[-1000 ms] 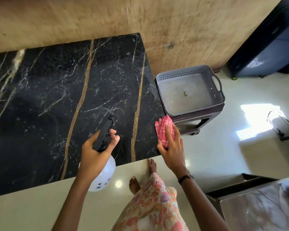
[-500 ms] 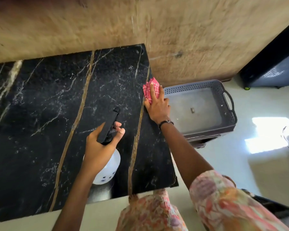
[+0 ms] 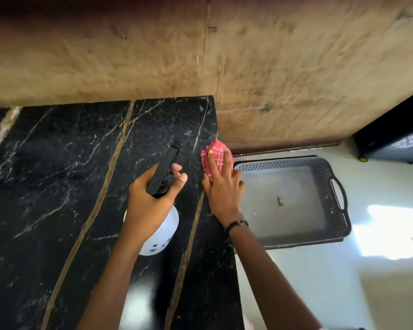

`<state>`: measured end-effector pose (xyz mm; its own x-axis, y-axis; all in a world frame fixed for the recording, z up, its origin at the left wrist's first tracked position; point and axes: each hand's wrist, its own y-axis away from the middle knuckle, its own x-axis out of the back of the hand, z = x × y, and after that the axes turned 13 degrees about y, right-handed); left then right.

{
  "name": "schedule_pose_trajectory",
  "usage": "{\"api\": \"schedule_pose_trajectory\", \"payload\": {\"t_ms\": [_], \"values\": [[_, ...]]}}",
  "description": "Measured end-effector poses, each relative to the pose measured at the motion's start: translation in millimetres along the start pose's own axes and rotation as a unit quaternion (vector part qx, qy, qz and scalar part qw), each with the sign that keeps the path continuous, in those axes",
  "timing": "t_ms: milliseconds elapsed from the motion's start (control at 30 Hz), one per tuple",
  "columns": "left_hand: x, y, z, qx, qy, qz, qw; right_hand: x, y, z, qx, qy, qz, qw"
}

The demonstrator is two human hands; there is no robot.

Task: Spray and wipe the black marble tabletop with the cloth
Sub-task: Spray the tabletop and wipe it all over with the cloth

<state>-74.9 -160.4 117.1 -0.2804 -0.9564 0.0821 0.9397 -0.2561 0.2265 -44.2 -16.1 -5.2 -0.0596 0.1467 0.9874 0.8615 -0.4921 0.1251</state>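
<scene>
The black marble tabletop [image 3: 57,186] with gold and white veins fills the left half of the view. My left hand [image 3: 148,201] grips a white spray bottle [image 3: 162,229] by its black trigger head, held just above the marble near the right side. My right hand [image 3: 222,189] presses a folded red checked cloth [image 3: 216,153] flat on the tabletop at its right edge, near the far corner. Fingers lie spread over the cloth. A dark band sits on my right wrist.
A grey perforated plastic tray [image 3: 339,225] with a handle stands just right of the table, lower than the top, with a small scrap inside. A brown wooden wall [image 3: 248,67] backs the table. A dark appliance [image 3: 396,139] sits at the far right on the pale floor.
My right hand slid the cloth from the table's near right corner up along the right edge toward the far corner. The left hand kept hold of the spray bottle. The view moved closer.
</scene>
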Motion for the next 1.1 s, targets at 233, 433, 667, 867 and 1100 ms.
{"api": "schedule_pose_trajectory", "payload": {"t_ms": [233, 433, 667, 867, 1100], "values": [[-12.6, -39.1, 5.9, -0.030, 0.012, 0.011, 0.999, 19.2, -133.2, -20.6, 0.003, -0.023, -0.035, 0.999], [-13.2, -59.9, 7.9, -0.037, 0.011, 0.014, 0.999, 30.9, -195.3, -34.9, 0.010, -0.006, -0.062, 0.998], [-7.9, -68.4, 6.2, -0.034, 0.020, 0.026, 0.999, 16.0, -184.4, -27.8, 0.043, 0.008, 0.014, 0.999], [-2.3, -69.0, 6.8, -0.048, 0.007, 0.029, 0.998, 15.3, -254.6, -36.9, 0.040, -0.066, 0.007, 0.997], [8.6, -68.2, 6.1, -0.051, 0.015, 0.025, 0.998, 17.4, -287.4, -39.6, -0.061, -0.044, -0.005, 0.997]]}}
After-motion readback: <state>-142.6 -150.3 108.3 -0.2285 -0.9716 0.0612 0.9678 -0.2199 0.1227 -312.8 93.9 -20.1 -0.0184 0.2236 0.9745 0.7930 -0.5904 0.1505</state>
